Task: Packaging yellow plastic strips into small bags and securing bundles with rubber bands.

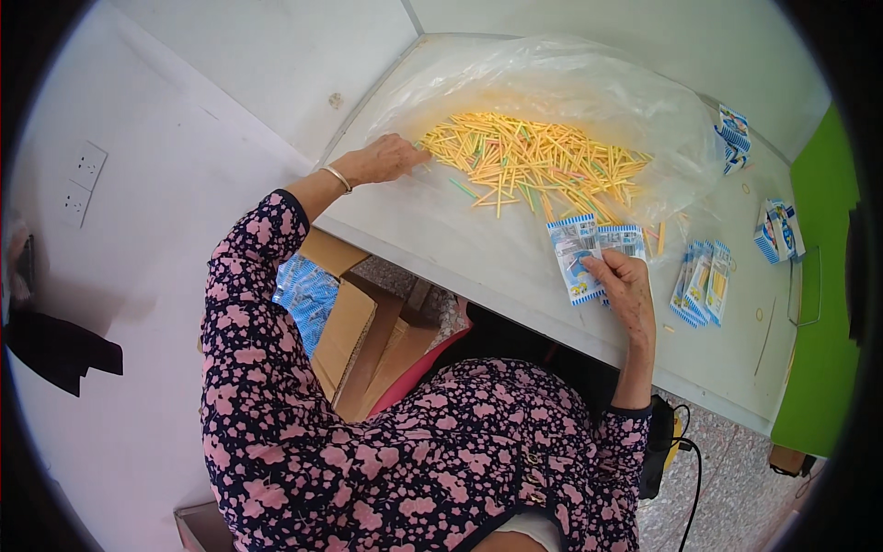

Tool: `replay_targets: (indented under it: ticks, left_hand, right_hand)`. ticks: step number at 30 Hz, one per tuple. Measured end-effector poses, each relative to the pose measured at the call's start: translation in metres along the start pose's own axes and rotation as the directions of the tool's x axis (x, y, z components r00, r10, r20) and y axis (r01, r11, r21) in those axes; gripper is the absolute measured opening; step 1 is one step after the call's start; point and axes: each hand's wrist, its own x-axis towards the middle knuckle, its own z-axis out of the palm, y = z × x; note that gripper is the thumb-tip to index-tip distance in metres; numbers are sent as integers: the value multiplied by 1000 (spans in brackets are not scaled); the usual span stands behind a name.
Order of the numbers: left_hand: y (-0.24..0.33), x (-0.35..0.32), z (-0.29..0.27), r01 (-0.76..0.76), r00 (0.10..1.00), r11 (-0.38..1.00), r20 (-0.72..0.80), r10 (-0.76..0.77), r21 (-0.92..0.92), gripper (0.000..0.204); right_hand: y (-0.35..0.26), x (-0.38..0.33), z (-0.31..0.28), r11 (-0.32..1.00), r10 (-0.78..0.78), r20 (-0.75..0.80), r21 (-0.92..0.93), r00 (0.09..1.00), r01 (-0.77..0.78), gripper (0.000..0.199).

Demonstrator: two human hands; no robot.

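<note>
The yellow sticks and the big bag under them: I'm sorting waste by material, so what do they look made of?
The yellow sticks look like thin plastic straws: glossy, uniform, some green or pink. Paper cannot be ruled out. The big bag seems soft clear plastic film: see-through, wrinkled, with shiny highlights.

Wall sockets (81,182) upper left. Cardboard box (354,322) w/ blue-white packets (308,296) centre-left, below table edge. Green panel (819,304) far right. Black cable (692,478) lower right, on floor.
</note>
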Motion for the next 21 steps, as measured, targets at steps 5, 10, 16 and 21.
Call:
replay_targets:
  ticks: [5,10,16,21]
  left_hand:
    - [-21,9,-21,53,993,998,-108,-56,-32,23]
    - [-33,13,-20,235,968,947,40,-249,217,22]
    - [-46,27,23,440,889,891,81,-450,117,15]
    - [-62,31,47,450,891,888,27,-454,92,17]
  right_hand:
    - [2,1,-2,1000,6,10,12,1000,-6,27]
    - [2,0,0,1000,-26,-11,-16,1000,26,28]
    - [1,1,-1,1000,-28,-9,-13,1000,28,30]
    - [-4,-1,3,996,-83,-48,-27,995,81,33]
